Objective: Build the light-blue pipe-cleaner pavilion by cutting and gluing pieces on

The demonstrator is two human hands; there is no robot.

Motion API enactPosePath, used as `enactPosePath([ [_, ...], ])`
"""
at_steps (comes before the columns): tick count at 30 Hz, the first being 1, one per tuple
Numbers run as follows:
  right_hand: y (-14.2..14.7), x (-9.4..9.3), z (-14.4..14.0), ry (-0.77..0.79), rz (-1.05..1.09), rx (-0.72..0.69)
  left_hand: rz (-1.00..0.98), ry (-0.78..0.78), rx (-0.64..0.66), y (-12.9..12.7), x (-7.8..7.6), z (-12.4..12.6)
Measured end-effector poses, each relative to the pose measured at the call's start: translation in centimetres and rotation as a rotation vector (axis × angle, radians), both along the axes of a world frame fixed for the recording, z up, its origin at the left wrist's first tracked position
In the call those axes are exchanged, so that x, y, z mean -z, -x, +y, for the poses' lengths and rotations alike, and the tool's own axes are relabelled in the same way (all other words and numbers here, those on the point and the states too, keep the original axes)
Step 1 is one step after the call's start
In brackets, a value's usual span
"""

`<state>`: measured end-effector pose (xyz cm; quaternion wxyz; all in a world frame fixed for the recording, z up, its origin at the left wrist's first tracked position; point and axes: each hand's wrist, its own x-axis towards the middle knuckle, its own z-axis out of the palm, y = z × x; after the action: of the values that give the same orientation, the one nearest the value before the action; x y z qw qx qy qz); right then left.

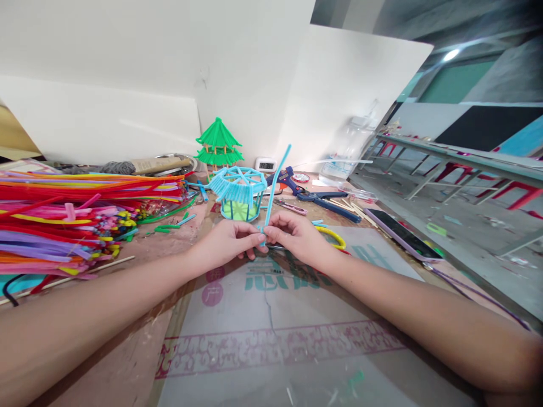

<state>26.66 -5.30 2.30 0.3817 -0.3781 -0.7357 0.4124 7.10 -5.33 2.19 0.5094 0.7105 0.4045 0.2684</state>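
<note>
Fingertips of left hand (231, 240) and right hand (292, 234) pinch light-blue pipe cleaner (275, 183) at its base; best kept tight, twisting close to the pinch.

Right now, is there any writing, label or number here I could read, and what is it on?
Teal characters on the printed sheet: too blurred to read.
Pink round stamp on that sheet: unreadable.
Small digital display by the wall: digits too small.
Nothing else carries legible text.
</note>
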Motion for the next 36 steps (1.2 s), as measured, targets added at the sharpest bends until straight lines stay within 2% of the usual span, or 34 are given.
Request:
enactPosePath([
  [14,0.0,0.0,-0.1,-0.024,-0.039,0.002,-0.039,0.012,0.015,0.1,0.7,0.4],
  [31,0.1,0.1,0.0,-0.005,-0.040,0.006,-0.026,-0.008,0.011,0.1,0.6,0.1],
  [34,-0.1,-0.5,0.1,-0.031,-0.083,0.003,-0.044,0.014,-0.004,0.0,0.5,0.0],
  [36,-0.7,-1.7,0.0,-0.095,-0.216,-0.038,-0.064,0.022,-0.001,0.0,0.6,0.0],
])
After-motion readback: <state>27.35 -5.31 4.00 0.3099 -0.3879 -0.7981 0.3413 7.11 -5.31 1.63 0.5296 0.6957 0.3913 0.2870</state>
